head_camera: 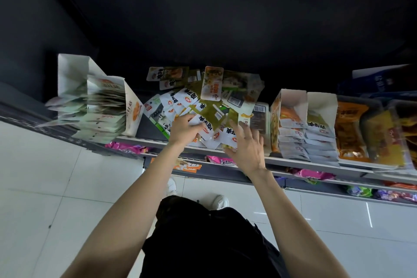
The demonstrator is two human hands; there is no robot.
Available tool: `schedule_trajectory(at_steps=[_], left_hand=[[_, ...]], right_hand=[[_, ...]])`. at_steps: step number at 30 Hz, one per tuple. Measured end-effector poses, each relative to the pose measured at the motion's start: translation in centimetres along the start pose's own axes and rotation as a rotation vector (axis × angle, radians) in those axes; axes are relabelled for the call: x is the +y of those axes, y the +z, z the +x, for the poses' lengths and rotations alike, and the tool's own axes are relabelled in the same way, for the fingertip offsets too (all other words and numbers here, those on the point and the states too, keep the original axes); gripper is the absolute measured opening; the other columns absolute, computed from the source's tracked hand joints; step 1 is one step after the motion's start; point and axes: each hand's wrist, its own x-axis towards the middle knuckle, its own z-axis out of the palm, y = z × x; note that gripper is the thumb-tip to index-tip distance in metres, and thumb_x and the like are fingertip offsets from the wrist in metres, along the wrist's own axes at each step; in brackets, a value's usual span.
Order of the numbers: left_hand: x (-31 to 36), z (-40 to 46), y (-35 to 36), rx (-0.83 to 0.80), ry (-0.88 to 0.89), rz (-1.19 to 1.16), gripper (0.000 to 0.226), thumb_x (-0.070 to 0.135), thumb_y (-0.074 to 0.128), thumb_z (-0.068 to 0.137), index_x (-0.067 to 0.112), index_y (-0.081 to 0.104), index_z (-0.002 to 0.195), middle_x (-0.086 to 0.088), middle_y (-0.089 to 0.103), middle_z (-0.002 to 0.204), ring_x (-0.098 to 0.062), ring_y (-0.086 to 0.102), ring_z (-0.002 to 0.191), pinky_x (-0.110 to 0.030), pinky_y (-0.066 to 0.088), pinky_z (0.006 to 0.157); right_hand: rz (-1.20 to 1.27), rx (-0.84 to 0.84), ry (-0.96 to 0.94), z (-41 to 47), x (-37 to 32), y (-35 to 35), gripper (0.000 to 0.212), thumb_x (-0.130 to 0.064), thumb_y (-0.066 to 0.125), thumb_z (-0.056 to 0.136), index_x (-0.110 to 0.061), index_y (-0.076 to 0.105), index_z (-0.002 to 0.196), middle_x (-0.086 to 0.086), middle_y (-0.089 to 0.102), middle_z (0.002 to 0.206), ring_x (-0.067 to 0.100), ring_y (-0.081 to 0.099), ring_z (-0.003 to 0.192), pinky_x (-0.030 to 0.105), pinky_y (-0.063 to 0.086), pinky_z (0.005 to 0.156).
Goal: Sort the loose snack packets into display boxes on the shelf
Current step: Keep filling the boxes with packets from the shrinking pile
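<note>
While our two bare forearms reach up from the near edge of the view, we have both hands at the front lip of the shelf [293, 161], right on the heap of loose snack packets [204, 106]. Our right hand [247, 149] hovers with its fingers spread and nearly straight, gripping nothing, its fingertips just over the white packets at the near edge of the heap. Our left hand [184, 130] lies on the heap with fingers bent onto a white packet [203, 123]; whether it truly pinches it we cannot tell, since the fingertips are partly hidden. We judge these packets to be light, thin and floppy, with slick film faces that will slide over one another, so a pinch at a flat sealed edge should serve better than a grab at the middle, and a few like ones can be fanned together and lifted as a stack. Beside the heap to the right stands a display box [291, 106] already holding rows of matching white packets, a likely home for them. To the left, another display box [126, 106] leans, crammed with pale green packets. Farther back in the heap lie olive and yellow packets and a tall orange-and-white packet [212, 83].
</note>
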Motion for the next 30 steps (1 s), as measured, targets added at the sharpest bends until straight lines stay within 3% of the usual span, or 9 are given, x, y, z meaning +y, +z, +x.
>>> schedule_trajectory(at_steps=[2, 5, 8, 11, 13, 17, 22, 27, 30], left_hand=[[0.7, -1.2, -1.1, -0.033, -0.044, -0.192, 0.049, 0.021, 0.073, 0.082, 0.005, 0.058, 0.125, -0.003, 0.069, 0.093, -0.010, 0.065, 0.061, -0.020, 0.053, 0.058], [1.9, -3.2, -2.4, -0.092, -0.015, -0.372, 0.035, 0.025, 0.069, 0.086, 0.004, 0.064, 0.113, -0.004, 0.070, 0.079, -0.012, 0.065, 0.062, -0.026, 0.056, 0.065], [2.7, -4.4, -4.0, 0.002, 0.039, -0.448, 0.029, 0.044, 0.046, 0.096, 0.024, 0.065, 0.103, 0.003, 0.072, 0.092, -0.008, 0.068, 0.080, -0.026, 0.055, 0.072], [2.2, -4.3, -5.3, 0.060, 0.076, -0.376, 0.029, 0.042, 0.041, 0.098, 0.026, 0.063, 0.106, 0.009, 0.068, 0.107, -0.006, 0.062, 0.098, -0.028, 0.048, 0.085], [1.9, -4.1, -5.5, 0.020, 0.080, -0.330, 0.029, 0.040, 0.045, 0.097, 0.023, 0.063, 0.112, 0.009, 0.066, 0.110, -0.006, 0.061, 0.102, -0.025, 0.046, 0.085], [1.9, -4.1, -5.4, -0.081, 0.120, -0.273, 0.022, 0.038, 0.058, 0.091, 0.029, 0.064, 0.110, 0.012, 0.065, 0.111, -0.004, 0.058, 0.106, -0.027, 0.045, 0.092], [1.4, -4.3, -5.7, -0.250, 0.197, -0.033, 0.039, 0.031, 0.073, 0.081, 0.035, 0.057, 0.116, 0.007, 0.061, 0.107, -0.010, 0.056, 0.106, -0.033, 0.044, 0.094], [0.3, -4.6, -7.8, -0.225, 0.323, 0.219, 0.037, 0.025, 0.074, 0.080, 0.023, 0.062, 0.115, 0.005, 0.066, 0.103, -0.015, 0.063, 0.097, -0.041, 0.050, 0.091], [-0.7, -5.0, -9.8, -0.085, 0.451, 0.421, 0.036, 0.031, 0.069, 0.085, 0.023, 0.061, 0.118, 0.004, 0.068, 0.111, -0.015, 0.065, 0.097, -0.034, 0.052, 0.087]], right_hand=[[0.054, 0.228, -0.206, 0.2, -1.9, -0.6, 0.073, -0.030, 0.080, 0.069, -0.021, 0.046, 0.133, 0.007, 0.057, 0.126, 0.031, 0.054, 0.109, 0.045, 0.049, 0.089], [0.164, 0.494, -0.341, 0.9, -4.3, -1.8, 0.027, -0.022, 0.062, 0.082, -0.015, 0.068, 0.107, -0.001, 0.071, 0.089, 0.017, 0.063, 0.076, 0.027, 0.054, 0.061], [0.573, 0.466, 0.034, 1.5, -5.0, -3.4, 0.014, -0.017, 0.059, 0.090, -0.009, 0.069, 0.085, 0.002, 0.061, 0.059, 0.006, 0.046, 0.045, 0.022, 0.037, 0.045], [1.248, 0.144, 0.486, 2.0, -4.8, -5.2, 0.005, -0.014, 0.065, 0.088, -0.016, 0.069, 0.086, 0.002, 0.073, 0.081, 0.013, 0.064, 0.066, 0.028, 0.048, 0.057], [1.365, 0.087, 0.557, 2.0, -4.6, -5.7, 0.009, -0.014, 0.065, 0.088, -0.022, 0.069, 0.086, -0.004, 0.073, 0.086, 0.015, 0.065, 0.076, 0.025, 0.049, 0.059], [1.405, 0.052, 0.558, 1.5, -5.1, -5.9, 0.008, -0.015, 0.065, 0.089, -0.022, 0.068, 0.087, 0.002, 0.072, 0.094, 0.015, 0.065, 0.081, 0.019, 0.049, 0.057], [1.378, 0.034, 0.440, 0.8, -6.1, -6.4, 0.022, -0.007, 0.065, 0.087, -0.014, 0.058, 0.106, 0.002, 0.072, 0.090, 0.011, 0.068, 0.071, 0.023, 0.054, 0.057], [0.742, 0.010, 0.184, 1.4, -5.9, -7.0, 0.025, -0.034, 0.066, 0.087, -0.010, 0.060, 0.085, 0.013, 0.069, 0.076, 0.021, 0.064, 0.056, 0.035, 0.046, 0.051], [0.712, -0.116, 0.126, 2.2, -7.6, -7.5, 0.036, -0.036, 0.065, 0.087, 0.000, 0.060, 0.084, 0.023, 0.065, 0.082, 0.027, 0.063, 0.062, 0.034, 0.050, 0.056]])
